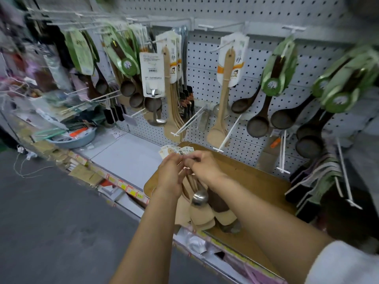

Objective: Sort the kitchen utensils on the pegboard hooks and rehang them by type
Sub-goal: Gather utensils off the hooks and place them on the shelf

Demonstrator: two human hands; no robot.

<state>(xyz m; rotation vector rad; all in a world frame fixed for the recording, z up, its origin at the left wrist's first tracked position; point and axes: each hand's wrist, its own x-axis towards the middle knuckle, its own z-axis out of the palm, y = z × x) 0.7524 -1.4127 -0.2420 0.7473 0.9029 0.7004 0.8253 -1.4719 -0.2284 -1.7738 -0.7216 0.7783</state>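
My left hand (pixel 171 174) and my right hand (pixel 202 163) meet over a bundle of utensils (pixel 202 210) that hangs down from them: pale wooden spatulas, a steel ladle and a dark wooden spoon. Their card tags (pixel 174 151) fan out above my fingers. Both hands pinch the bundle near the handle tops. On the pegboard (pixel 254 54) hang a wooden spatula on a white card (pixel 227 83), dark ladles with green tags (pixel 272 87), and a mixed cluster of spatulas and ladles (pixel 164 83) at centre left.
A wooden board (pixel 256 181) lies on the shelf under my hands. Bare white hooks (pixel 188 124) stick out of the pegboard at mid height. A grey basin (pixel 78 138) with clutter sits left. Black-handled brushes (pixel 313 181) hang at the right.
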